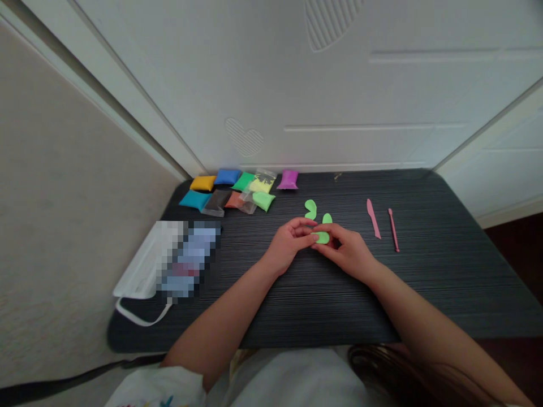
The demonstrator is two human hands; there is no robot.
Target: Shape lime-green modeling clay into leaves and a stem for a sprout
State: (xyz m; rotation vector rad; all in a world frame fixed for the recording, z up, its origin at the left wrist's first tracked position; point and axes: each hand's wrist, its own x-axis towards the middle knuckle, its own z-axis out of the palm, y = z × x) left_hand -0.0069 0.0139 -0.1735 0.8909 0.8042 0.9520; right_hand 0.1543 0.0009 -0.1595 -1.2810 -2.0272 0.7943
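Note:
Both of my hands meet over the middle of the dark ribbed table (445, 271). A small flat piece of light green clay (322, 238) is pinched between the fingertips of my left hand (291, 244) and my right hand (345, 251). Two more flat green clay pieces lie just beyond my fingers, one rounded (311, 208) and one smaller (327, 218). Both hands rest low on the tabletop with fingers curled round the piece.
Several coloured clay packets (237, 192) lie at the back left, with a purple packet (288, 180) beside them. Two pink modelling tools (374, 219) (393, 229) lie to the right. A white bag with a blurred item (144, 271) sits at the left edge.

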